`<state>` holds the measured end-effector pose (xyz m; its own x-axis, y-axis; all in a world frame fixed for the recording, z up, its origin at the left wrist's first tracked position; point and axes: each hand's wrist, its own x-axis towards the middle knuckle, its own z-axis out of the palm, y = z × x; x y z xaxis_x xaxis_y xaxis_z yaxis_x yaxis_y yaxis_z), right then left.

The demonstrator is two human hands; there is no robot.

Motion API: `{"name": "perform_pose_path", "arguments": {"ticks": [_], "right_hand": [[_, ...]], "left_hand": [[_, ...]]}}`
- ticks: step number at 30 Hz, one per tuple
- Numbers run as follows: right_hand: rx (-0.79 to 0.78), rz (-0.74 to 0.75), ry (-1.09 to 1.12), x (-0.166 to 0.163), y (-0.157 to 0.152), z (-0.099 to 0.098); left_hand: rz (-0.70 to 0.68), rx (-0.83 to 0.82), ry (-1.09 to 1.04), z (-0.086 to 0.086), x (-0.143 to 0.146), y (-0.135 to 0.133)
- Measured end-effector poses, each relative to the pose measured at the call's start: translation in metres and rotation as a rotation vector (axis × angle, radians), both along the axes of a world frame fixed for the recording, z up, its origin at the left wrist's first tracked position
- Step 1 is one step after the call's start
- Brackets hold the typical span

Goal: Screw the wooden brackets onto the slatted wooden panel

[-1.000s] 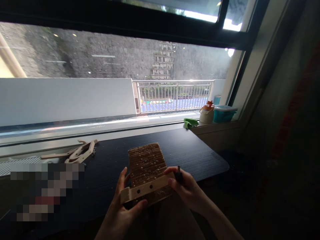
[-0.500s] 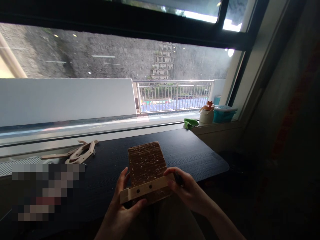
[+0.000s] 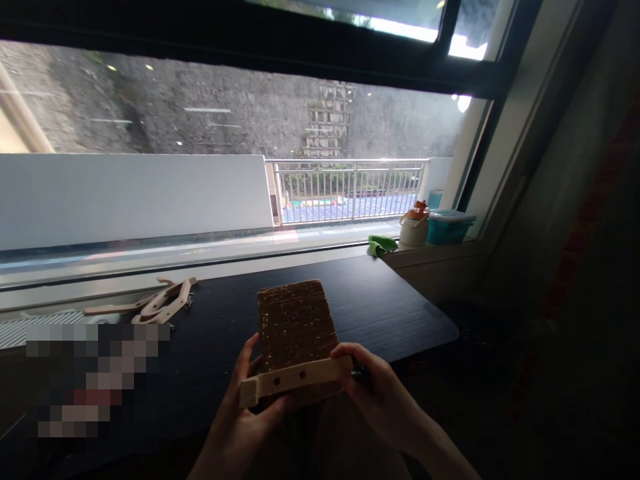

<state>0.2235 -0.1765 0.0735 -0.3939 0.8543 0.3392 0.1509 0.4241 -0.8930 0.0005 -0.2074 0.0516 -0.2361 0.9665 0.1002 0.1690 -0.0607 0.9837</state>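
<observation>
Lower centre of the frame: a brown ribbed board (image 3: 295,323) held tilted over the near edge of the dark table (image 3: 400,307), its far end towards the window; a pale wooden strip (image 3: 295,379) with two small holes lies across its near end.

Step in hand, as I judge it: seating the strip square on the board; best done with both ends pressed down evenly, the strip's long edge kept level with the board's near edge, and the two holes left uncovered by the fingers (a thumb over a hole would hide the fit); the board is speckled with pale grit, which may stop the strip lying flat.

Left hand (image 3: 240,420): half closed, clamped on the board; fingers up along the board's left edge, thumb curled under the strip's left end.

Right hand (image 3: 380,400): closed, fingertips pinching the strip's right end; a small dark tool (image 3: 361,375) is tucked behind those fingers; its kind is too dim to tell.

Left of centre on the table: loose curved wooden pieces (image 3: 160,303), well apart from both hands.

Right of centre, on the sill: a green cloth (image 3: 381,245), a pale jug (image 3: 414,227) and a teal box (image 3: 447,227) just beside it.
</observation>
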Motion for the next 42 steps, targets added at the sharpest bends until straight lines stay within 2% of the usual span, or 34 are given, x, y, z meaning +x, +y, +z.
{"name": "perform_pose_path", "arguments": {"ticks": [3,5,8,10,11,13,15,17,20,24,28,33,42], "right_hand": [[-0.007,0.006,0.016,0.0,0.005,0.001],[-0.001,-0.006,0.01,0.0,0.008,0.001],[0.015,-0.047,-0.03,-0.002,0.011,0.001],[0.04,-0.06,-0.041,-0.004,0.013,0.003],[0.049,-0.057,-0.043,-0.006,0.014,0.004],[0.055,-0.039,-0.061,-0.008,0.016,0.006],[0.068,-0.054,-0.091,-0.008,0.019,0.005],[0.134,-0.115,-0.093,-0.005,0.02,0.002],[0.304,-0.175,-0.058,0.002,0.019,-0.007],[0.459,-0.168,-0.015,0.006,0.014,-0.018],[0.42,-0.177,0.083,-0.003,0.007,-0.024],[0.455,-0.069,0.018,-0.019,0.0,-0.029],[0.434,-0.071,0.067,-0.021,-0.003,-0.031]], "left_hand": [[-0.028,-0.017,0.044,-0.002,-0.006,0.002],[-0.013,0.018,0.147,-0.005,-0.015,0.003],[0.157,0.165,0.449,-0.003,-0.029,0.001],[0.248,0.323,0.71,0.009,-0.031,-0.001],[0.198,0.412,0.849,0.018,-0.03,-0.001],[-0.062,0.428,1.088,0.041,-0.022,0.004],[-0.248,0.287,1.234,0.064,-0.012,0.011],[-0.361,0.142,1.324,0.081,-0.004,0.02],[-0.422,0.063,1.361,0.09,-0.001,0.027],[-0.423,0.059,1.376,0.089,-0.002,0.029],[-0.431,0.039,1.393,0.091,0.0,0.029],[-0.457,0.037,1.418,0.092,0.002,0.032],[-0.438,0.03,1.403,0.092,0.002,0.03]]}}
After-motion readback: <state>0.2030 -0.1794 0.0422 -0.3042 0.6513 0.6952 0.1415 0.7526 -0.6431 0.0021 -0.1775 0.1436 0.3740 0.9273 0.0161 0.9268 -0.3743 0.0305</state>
